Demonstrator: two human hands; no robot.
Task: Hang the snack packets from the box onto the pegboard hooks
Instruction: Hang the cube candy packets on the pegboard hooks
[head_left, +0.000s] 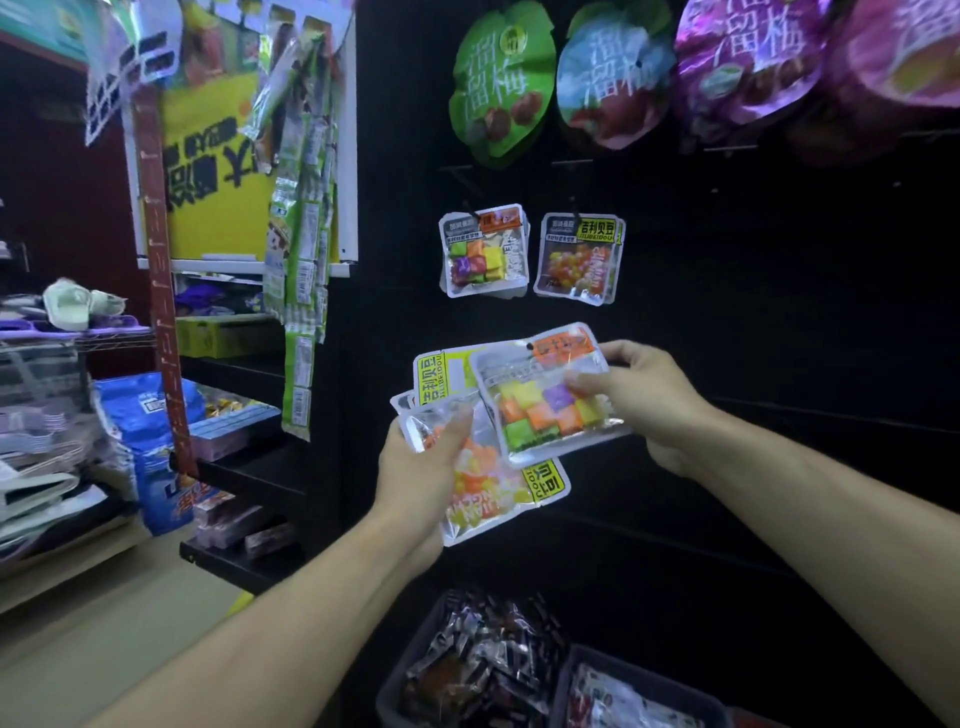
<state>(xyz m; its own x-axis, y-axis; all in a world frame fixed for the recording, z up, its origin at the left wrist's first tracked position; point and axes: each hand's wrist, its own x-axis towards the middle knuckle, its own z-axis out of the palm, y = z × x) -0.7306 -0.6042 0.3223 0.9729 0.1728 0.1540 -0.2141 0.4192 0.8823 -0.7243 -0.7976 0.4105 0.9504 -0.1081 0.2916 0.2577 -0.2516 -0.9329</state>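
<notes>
Cube packet (545, 397): clear pouch of coloured cubes with an orange label, held in front of the pegboard (753, 322), below the hung rows. Its hang hole, by the top edge, faces up.

Step in hand, by judgement: sorting one packet out of the bundle for hanging. The next move calls for lifting it to the hook (475, 212) that carries matching cube packets (483, 252) and threading the hole over the hook's tip.

Right hand (639, 395): fingers curled, pinching the cube packet's right edge, thumb on its face.

Left hand (421, 467): closed round a fanned bundle (488, 483) of bead packets with yellow-green labels, thumb pressed across their faces. The cube packet overlaps the bundle's upper right corner.

Bead packets (579, 260): hung on the neighbouring hook, just right of the cube ones.

Plum bags (498, 83): large round bags along the pegboard's top edge.

Box (405, 675): dark bin at the pegboard's foot, full of dark packets; a second bin (576, 670) touches its right side.

Shelves (234, 467): left of the pegboard, mixed stock.
</notes>
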